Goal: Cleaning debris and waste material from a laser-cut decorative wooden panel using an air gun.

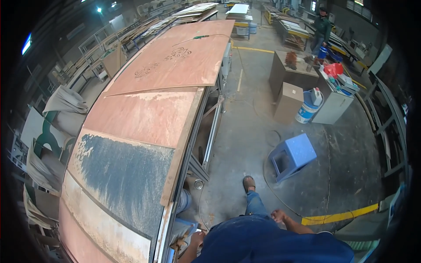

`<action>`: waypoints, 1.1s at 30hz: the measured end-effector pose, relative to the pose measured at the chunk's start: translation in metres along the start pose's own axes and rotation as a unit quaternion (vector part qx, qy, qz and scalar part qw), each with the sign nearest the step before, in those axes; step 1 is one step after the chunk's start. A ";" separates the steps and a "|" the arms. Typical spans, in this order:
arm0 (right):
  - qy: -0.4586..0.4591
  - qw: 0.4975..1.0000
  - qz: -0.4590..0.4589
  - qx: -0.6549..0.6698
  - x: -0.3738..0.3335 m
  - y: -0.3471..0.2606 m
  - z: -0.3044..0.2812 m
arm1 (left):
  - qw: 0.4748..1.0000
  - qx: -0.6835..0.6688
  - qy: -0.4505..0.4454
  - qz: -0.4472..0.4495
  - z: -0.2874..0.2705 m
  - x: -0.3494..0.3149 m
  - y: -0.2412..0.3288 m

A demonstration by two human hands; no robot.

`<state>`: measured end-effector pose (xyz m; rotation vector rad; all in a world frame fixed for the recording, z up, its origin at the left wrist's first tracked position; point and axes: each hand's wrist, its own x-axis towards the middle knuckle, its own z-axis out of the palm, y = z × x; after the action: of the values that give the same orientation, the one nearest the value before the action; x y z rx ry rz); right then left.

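My right hand [278, 215] is beside my right hip with its fingers curled in. What it holds, if anything, is too small to make out. My left hand [198, 238] hangs low by my left side, near the long worktable's edge [165, 223]; its fingers are mostly hidden. Left of me, large reddish plywood sheets [144, 115] lie on the table, one with a dark carved pattern [179, 53]. A dark blue-grey worn patch [125, 175] covers a nearer board. A green-handled tool [201, 37] rests on the far sheet.
A blue plastic stool [293, 156] stands on the floor to my right, with a thin hose [280, 199] curving past it. Farther off are a brown box [288, 103], a blue-white bucket [308, 109] and a loaded cabinet [335, 105]. Another person [321, 30] stands at the back right.
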<state>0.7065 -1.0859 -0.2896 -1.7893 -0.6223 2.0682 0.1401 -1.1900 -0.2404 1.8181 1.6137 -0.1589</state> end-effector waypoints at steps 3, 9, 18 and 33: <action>0.012 0.999 -0.005 -0.050 0.008 -0.055 -0.009 | 0.997 0.003 -0.048 -0.062 -0.002 0.027 0.013; 0.067 0.982 -0.046 -0.170 0.010 -0.218 -0.037 | 0.997 -0.077 -0.001 -0.029 -0.114 0.181 0.083; 0.003 0.996 -0.064 -0.068 0.173 -0.399 -0.136 | 0.894 -0.226 0.388 0.013 -0.460 0.364 0.270; -0.001 0.907 -0.249 -0.339 0.299 -0.748 -0.094 | 0.856 -0.009 0.504 -0.116 -0.656 0.588 0.216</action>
<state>0.7304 -0.2867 -0.1559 -1.6716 -1.7576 1.5911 0.2409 -0.3336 0.0391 1.7643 2.5051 0.8444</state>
